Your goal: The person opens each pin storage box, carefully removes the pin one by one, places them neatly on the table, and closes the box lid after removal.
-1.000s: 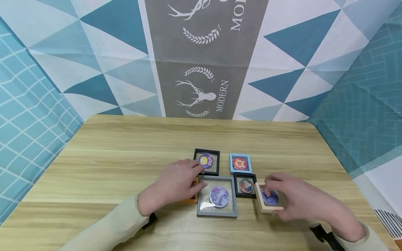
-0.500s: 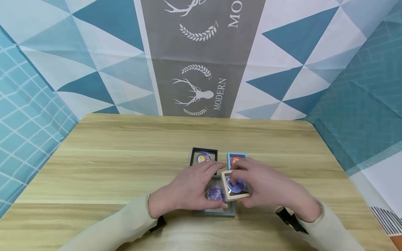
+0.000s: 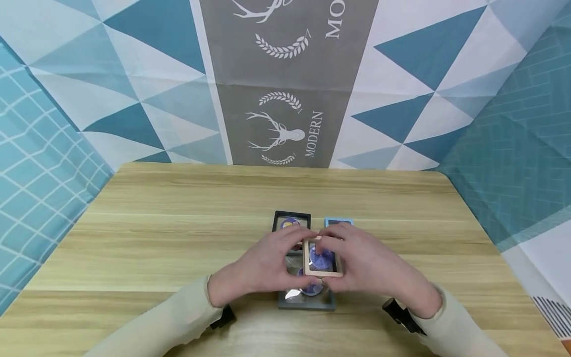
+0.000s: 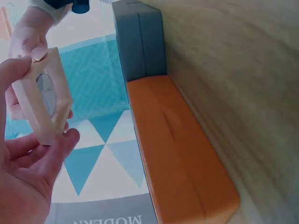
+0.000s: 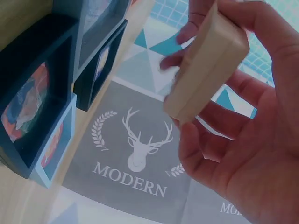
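Note:
Both hands hold up a small cream-coloured display frame with a blue-purple round badge inside. My left hand grips its left side, thumb on one edge and fingertips on the opposite edge, as the left wrist view shows. My right hand grips the right side, one finger bent over the front. Below them a larger grey frame with a purple badge lies partly covered on the table. In the right wrist view the cream frame appears edge-on, its back side hidden.
On the wooden table a black frame and a light blue frame lie behind the hands. An orange frame shows beside a grey one in the left wrist view. Another black frame stands out in the right wrist view.
The right hand has lifted the cream frame from the right and carried it left over the grey frame. The left hand has moved right from the table frames and now grips it too.

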`<state>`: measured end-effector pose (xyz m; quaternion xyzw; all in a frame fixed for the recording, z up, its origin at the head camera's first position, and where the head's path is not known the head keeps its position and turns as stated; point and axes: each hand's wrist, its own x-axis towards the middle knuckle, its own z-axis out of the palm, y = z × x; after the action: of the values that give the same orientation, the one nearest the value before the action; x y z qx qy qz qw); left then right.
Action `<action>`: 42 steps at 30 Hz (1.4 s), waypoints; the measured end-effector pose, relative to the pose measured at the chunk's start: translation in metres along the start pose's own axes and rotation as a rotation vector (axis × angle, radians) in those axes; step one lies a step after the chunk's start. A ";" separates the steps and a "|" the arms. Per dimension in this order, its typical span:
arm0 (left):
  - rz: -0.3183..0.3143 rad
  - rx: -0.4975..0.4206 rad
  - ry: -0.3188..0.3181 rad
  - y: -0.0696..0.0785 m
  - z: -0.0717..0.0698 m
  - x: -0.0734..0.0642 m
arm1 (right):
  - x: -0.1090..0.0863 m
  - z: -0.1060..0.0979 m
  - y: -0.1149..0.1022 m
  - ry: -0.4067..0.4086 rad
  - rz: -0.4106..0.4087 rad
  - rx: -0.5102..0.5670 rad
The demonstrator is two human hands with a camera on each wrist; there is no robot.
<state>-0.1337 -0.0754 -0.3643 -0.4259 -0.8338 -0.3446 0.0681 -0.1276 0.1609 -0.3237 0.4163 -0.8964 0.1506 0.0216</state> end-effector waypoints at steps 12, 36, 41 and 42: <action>-0.025 -0.240 0.078 -0.008 -0.014 0.002 | -0.004 -0.003 0.012 0.153 -0.036 0.130; -0.048 -0.166 0.123 -0.013 -0.017 0.003 | 0.002 0.003 -0.003 0.376 -0.383 -0.189; -0.070 -0.149 0.121 -0.013 -0.017 0.002 | 0.002 0.005 -0.008 0.428 -0.474 -0.252; -0.074 -0.152 0.121 -0.013 -0.017 0.002 | 0.003 0.005 -0.008 0.453 -0.498 -0.263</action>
<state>-0.1478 -0.0898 -0.3576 -0.3772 -0.8147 -0.4343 0.0732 -0.1229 0.1523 -0.3260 0.5717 -0.7515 0.1127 0.3091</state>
